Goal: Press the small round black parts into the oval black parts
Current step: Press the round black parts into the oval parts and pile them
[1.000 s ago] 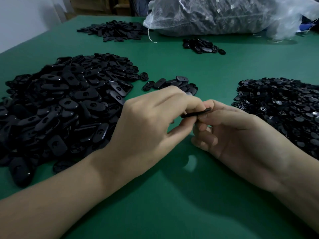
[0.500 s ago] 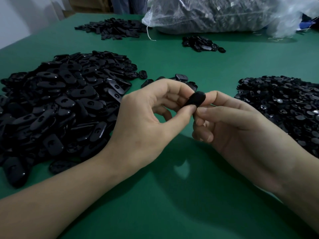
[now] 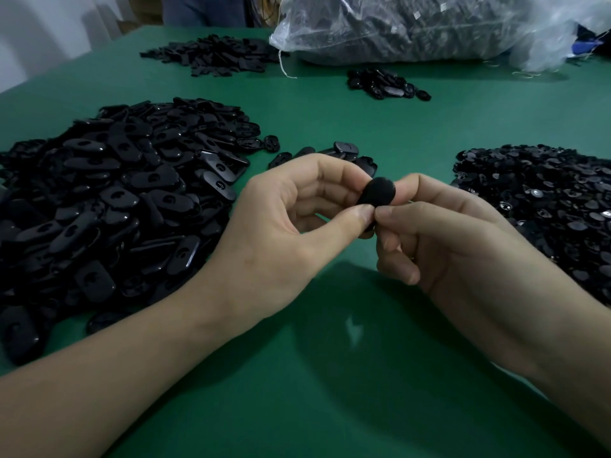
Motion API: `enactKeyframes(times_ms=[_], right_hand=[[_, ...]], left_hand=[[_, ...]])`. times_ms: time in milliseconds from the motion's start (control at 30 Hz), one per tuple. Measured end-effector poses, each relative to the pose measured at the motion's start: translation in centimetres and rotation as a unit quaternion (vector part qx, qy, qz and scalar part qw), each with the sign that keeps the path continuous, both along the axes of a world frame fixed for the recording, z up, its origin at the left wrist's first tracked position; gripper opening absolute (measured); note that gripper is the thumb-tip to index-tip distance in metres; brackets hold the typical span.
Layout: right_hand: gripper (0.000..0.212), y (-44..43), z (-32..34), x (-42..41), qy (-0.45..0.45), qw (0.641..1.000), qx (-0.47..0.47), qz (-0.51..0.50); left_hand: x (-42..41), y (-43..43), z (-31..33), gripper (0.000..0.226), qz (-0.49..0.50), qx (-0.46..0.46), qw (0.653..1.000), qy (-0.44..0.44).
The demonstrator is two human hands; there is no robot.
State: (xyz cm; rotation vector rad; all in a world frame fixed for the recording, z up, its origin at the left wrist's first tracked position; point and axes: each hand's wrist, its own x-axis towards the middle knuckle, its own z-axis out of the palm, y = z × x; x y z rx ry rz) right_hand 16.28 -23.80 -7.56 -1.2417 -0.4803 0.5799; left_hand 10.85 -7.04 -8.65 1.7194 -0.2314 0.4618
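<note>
- Table (image 3: 330, 401): a green mat covers all of it, and my forearms throw soft shadows on it in the foreground.
- Left hand (image 3: 281, 233): my thumb and curled fingers (image 3: 334, 190) pinch the left side of one oval part (image 3: 377, 191), which I hold above the table at mid-view.
- Right hand (image 3: 463, 249): my thumb and forefinger pinch the same oval part from the right. The other fingers are curled under.
- The oval part turns a smooth face toward me, so I cannot tell whether a round part sits in it.
- Heap of oval parts (image 3: 115, 200): it lies on the table at my left and runs to the edge of view.
- Heap of small round parts (image 3: 542, 206): it lies at my right, well apart from the oval heap.
- Loose oval parts (image 3: 344, 148): a few lie just behind my hands.
- Far side: a flat pile of black pieces (image 3: 215, 56), a small cluster (image 3: 383, 82) and a clear plastic bag (image 3: 413, 24) stuffed with dark parts.
- Room: a pale wall (image 3: 49, 28) stands beyond the far left corner, in dim light.
</note>
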Motion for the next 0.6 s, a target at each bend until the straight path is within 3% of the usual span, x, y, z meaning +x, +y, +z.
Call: enactKeyframes(times_ms=[600], right_hand=[[0.008,0.43,-0.89,0.54,0.044,0.999,0.022,0.012]], left_hand=[[-0.57,-0.54,-0.09,0.022,0.129,0.161,0.974,-0.09]])
